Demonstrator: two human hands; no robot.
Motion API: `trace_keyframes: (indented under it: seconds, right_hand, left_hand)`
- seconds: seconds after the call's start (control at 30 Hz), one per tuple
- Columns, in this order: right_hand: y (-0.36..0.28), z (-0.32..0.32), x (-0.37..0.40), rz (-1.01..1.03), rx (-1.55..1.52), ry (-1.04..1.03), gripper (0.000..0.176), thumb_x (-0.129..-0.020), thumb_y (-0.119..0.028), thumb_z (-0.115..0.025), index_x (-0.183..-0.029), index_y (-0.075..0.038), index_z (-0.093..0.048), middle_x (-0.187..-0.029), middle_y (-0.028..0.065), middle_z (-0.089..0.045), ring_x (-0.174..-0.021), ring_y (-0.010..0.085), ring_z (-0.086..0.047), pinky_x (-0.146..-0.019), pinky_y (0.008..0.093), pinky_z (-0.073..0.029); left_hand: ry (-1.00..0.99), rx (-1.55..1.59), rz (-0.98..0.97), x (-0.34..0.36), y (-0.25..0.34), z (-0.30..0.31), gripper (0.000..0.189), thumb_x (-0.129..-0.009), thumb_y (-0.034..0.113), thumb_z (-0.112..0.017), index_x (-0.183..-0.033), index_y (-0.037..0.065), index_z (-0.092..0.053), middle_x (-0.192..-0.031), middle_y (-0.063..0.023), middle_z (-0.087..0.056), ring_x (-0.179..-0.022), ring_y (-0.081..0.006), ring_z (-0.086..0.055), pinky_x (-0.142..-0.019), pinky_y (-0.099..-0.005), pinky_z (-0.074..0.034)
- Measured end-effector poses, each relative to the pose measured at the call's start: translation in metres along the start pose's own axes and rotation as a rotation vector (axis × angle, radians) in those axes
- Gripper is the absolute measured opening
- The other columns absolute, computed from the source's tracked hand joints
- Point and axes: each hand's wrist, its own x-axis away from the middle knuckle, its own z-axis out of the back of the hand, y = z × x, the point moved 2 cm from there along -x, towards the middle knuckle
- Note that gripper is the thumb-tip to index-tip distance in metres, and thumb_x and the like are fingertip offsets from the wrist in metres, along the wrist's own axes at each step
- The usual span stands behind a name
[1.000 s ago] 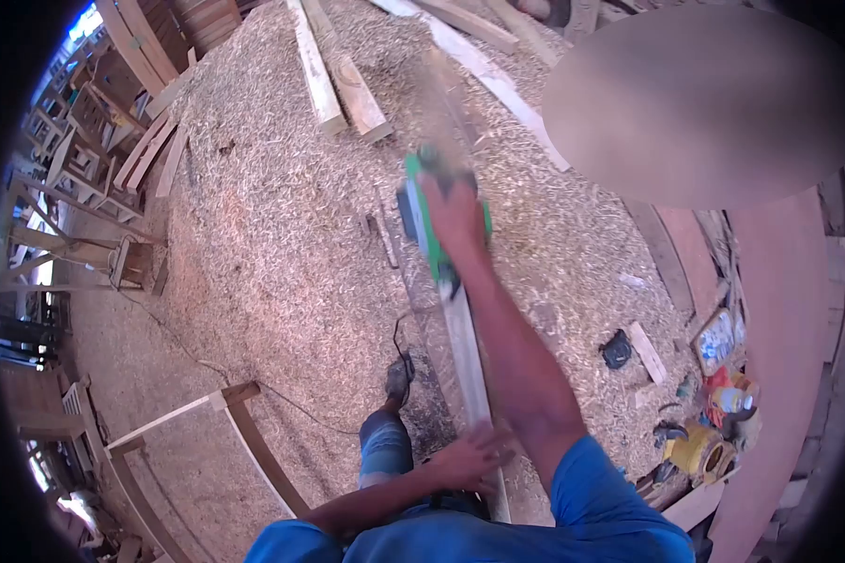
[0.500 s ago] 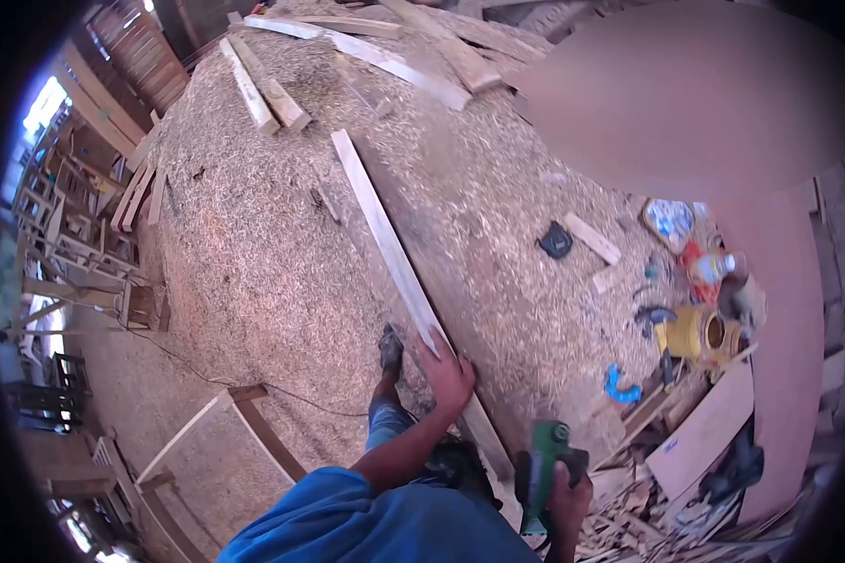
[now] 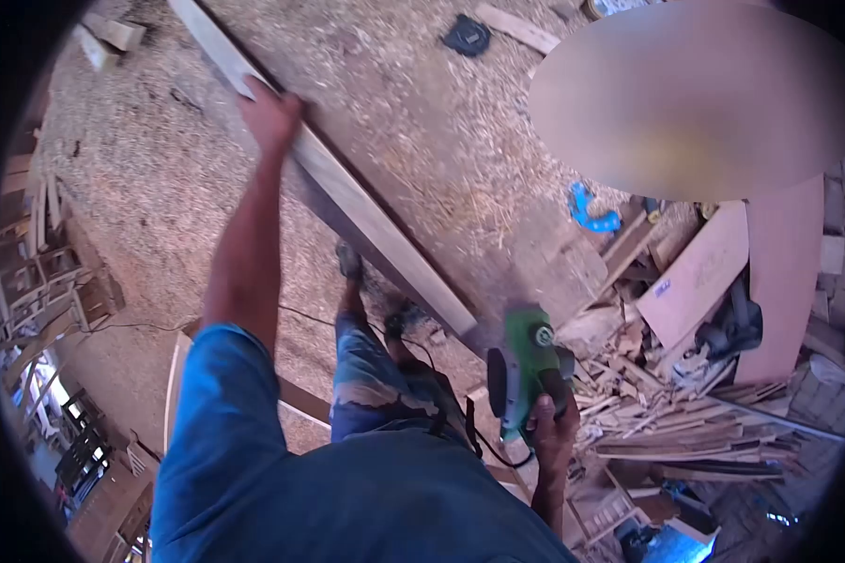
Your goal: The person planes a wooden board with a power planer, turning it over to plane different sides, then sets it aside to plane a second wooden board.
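Note:
A long, pale wooden beam [image 3: 385, 230] runs diagonally from the upper left to the middle of the head view. My left hand [image 3: 274, 117] grips it near its upper part, fingers curled over the edge. At the lower right, my right hand [image 3: 554, 422] is closed around the handle of a green electric planer [image 3: 528, 361] with a dark cord. The planer is in the air beside the beam's near end, apart from it. Its underside is hidden.
Wood shavings [image 3: 441, 122] cover the ground. A black tape measure [image 3: 467, 36], a wood offcut [image 3: 518, 28] and a blue curved object [image 3: 591, 208] lie to the right. Scrap strips [image 3: 695, 432] and a plywood sheet [image 3: 695, 272] are piled there. A blurred patch hides the upper right.
The view has shifted down and right. My left arm is now stretched further out, with the hand still on the beam. The beam's near end now shows, and the planer is held further forward.

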Motion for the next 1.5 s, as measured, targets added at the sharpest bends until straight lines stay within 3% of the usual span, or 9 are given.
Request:
trace_keyframes:
  seconds: [0.17,0.2,0.33,0.47,0.57,0.67,1.17,1.33,1.5]
  right_hand:
    - [0.031,-0.006,-0.001,0.137,-0.018,-0.041,0.052,-0.099,-0.047,-0.074,-0.117,0.001,-0.065,-0.082,0.0051,-0.067,-0.071,0.0145,-0.062,-0.064,0.0335,-0.052]
    - [0.031,-0.012,-0.005,0.216,0.025,-0.031,0.068,-0.096,-0.067,-0.072,-0.108,0.0,-0.064,-0.071,0.0011,-0.06,-0.061,0.0102,-0.058,-0.057,0.028,-0.046]
    - [0.036,-0.025,-0.015,0.251,0.124,-0.128,0.059,-0.085,-0.047,-0.088,-0.115,-0.001,-0.066,-0.083,0.0182,-0.073,-0.072,0.0303,-0.076,-0.065,0.041,-0.058]
    - [0.026,-0.05,-0.034,0.292,0.188,-0.244,0.059,-0.086,-0.048,-0.089,-0.115,-0.002,-0.068,-0.085,0.0171,-0.076,-0.076,0.0331,-0.078,-0.066,0.0413,-0.059]
    - [0.024,-0.068,-0.047,0.446,0.144,-0.245,0.06,-0.093,-0.048,-0.084,-0.117,0.003,-0.064,-0.074,0.0114,-0.069,-0.061,0.0199,-0.068,-0.057,0.0347,-0.054]
    - [0.013,-0.074,-0.053,0.448,0.208,-0.244,0.049,-0.088,-0.037,-0.09,-0.113,-0.002,-0.067,-0.083,0.0189,-0.074,-0.073,0.036,-0.077,-0.064,0.0409,-0.059]
    - [-0.028,-0.107,-0.075,0.603,0.311,-0.233,0.053,-0.087,-0.038,-0.091,-0.114,-0.001,-0.063,-0.08,0.0172,-0.073,-0.069,0.0381,-0.075,-0.06,0.0434,-0.057]
    - [-0.062,-0.131,-0.081,0.623,0.305,-0.218,0.052,-0.085,-0.038,-0.092,-0.11,-0.002,-0.062,-0.08,0.018,-0.073,-0.072,0.0401,-0.075,-0.061,0.0437,-0.057]
    - [-0.097,-0.167,-0.093,0.622,0.279,-0.223,0.051,-0.085,-0.037,-0.092,-0.109,-0.003,-0.063,-0.08,0.0196,-0.072,-0.073,0.042,-0.075,-0.063,0.0453,-0.057]
  left_hand:
    - [-0.091,-0.052,0.096,-0.054,-0.018,-0.005,0.08,-0.084,0.033,-0.071,-0.147,-0.004,-0.037,-0.132,-0.0426,-0.049,-0.118,-0.0594,-0.057,-0.108,-0.0576,-0.047]
    - [-0.099,-0.071,0.107,-0.051,-0.017,-0.003,0.083,-0.085,0.034,-0.072,-0.149,-0.004,-0.036,-0.132,-0.0427,-0.049,-0.119,-0.0592,-0.057,-0.109,-0.0568,-0.047]
    - [-0.105,-0.141,0.083,-0.066,-0.038,-0.02,0.1,-0.086,0.039,-0.072,-0.162,-0.005,-0.026,-0.14,-0.0448,-0.046,-0.127,-0.0577,-0.057,-0.114,-0.053,-0.047]
    - [0.018,-0.142,0.053,-0.059,-0.028,-0.017,0.083,-0.091,0.046,-0.073,-0.151,0.002,-0.036,-0.139,-0.0484,-0.048,-0.124,-0.0613,-0.058,-0.11,-0.0574,-0.049]
    - [-0.069,-0.208,0.095,-0.058,-0.018,-0.01,0.105,-0.087,0.045,-0.072,-0.163,-0.007,-0.024,-0.143,-0.0438,-0.046,-0.131,-0.0563,-0.054,-0.113,-0.0524,-0.048]
    - [-0.073,-0.187,0.12,-0.06,-0.025,-0.016,0.106,-0.087,0.046,-0.072,-0.164,-0.008,-0.023,-0.143,-0.0422,-0.046,-0.129,-0.057,-0.054,-0.112,-0.0566,-0.046]
    - [0.089,-0.126,0.047,-0.042,-0.007,-0.013,0.097,-0.086,0.033,-0.068,-0.163,-0.008,-0.026,-0.144,-0.0404,-0.042,-0.138,-0.0582,-0.041,-0.117,-0.0707,-0.027]
    - [0.077,-0.062,0.074,-0.039,-0.001,-0.007,0.098,-0.085,0.03,-0.069,-0.164,-0.008,-0.025,-0.159,-0.0455,-0.027,-0.147,-0.0646,-0.028,-0.118,-0.0773,-0.022]
    - [0.068,-0.09,0.11,-0.037,0.009,-0.002,0.096,-0.085,0.025,-0.067,-0.166,-0.005,-0.024,-0.173,-0.0339,-0.015,-0.152,-0.0699,-0.014,-0.119,-0.0798,-0.02]
